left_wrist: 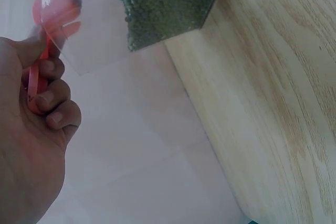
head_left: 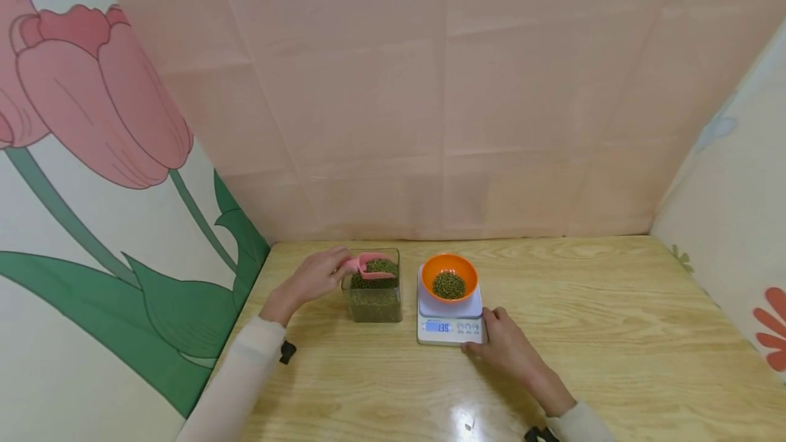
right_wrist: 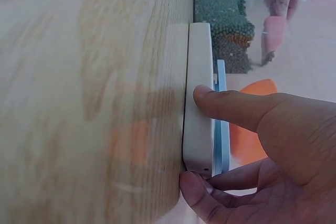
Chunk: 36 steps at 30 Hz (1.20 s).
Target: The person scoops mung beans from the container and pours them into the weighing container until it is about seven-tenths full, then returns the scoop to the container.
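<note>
My left hand (head_left: 318, 273) grips the handle of a pink scoop (left_wrist: 39, 80), its fingers curled round it. Green beans lie in the scoop, which is over the top of a clear square container (head_left: 376, 316) holding more green beans (left_wrist: 168, 17). To the right stands a white digital kitchen scale (head_left: 437, 337) with a lit display that seems to read 138. An orange bowl (head_left: 432, 270) with some green beans (head_left: 449, 286) sits on its platform. At the scale's front right corner, my right hand (head_left: 506, 350) holds it, thumb on the front edge and fingers at the side.
A wood-grain table (head_left: 589, 319) carries everything. Behind it rises a pinkish covered wall (head_left: 368, 121). The left wall has large painted tulips (head_left: 98, 87), and the right wall shows a red flower (head_left: 775, 326).
</note>
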Available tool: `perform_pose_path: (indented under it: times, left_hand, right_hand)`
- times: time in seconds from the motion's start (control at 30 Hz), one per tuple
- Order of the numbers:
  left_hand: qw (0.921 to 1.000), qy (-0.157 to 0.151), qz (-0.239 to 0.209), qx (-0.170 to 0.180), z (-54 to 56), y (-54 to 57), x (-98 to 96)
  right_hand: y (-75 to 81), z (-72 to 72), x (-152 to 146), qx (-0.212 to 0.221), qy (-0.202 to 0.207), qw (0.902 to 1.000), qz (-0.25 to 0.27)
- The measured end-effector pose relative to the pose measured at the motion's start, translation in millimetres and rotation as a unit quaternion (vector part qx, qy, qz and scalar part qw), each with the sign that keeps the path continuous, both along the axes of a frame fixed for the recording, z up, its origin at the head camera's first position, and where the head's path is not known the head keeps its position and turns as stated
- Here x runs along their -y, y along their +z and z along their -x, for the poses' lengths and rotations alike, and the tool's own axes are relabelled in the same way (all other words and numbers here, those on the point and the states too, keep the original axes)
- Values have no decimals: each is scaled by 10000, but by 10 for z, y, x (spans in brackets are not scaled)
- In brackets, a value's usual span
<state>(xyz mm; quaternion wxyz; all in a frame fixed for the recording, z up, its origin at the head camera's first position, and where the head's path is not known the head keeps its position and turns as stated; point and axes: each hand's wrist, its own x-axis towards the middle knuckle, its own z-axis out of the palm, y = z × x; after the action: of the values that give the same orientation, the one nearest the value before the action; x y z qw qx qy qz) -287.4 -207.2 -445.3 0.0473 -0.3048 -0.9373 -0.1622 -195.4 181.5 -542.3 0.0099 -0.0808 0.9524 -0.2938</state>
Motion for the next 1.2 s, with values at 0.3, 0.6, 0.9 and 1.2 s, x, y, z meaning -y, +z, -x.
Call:
perform_pose_path:
  times: [0.3, 0.6, 0.9, 1.2]
  left_hand:
    - [9997, -8, -178, 176, -15, 33, 26]
    - [9998, -20, -139, 146, -14, 25, 48]
    - [9995, 35, -290, 149, -20, 46, 82]
    - [9989, 78, -412, 190, -30, 83, 92]
  right_hand:
    - [-6, 0, -3, -2, -19, 10000, 5]
    - [-7, 2, 2, 12, -41, 10000, -11]
    - [-20, -2, -9, 28, -21, 10000, 40]
    - [-34, -8, -17, -8, 28, 9998, 179]
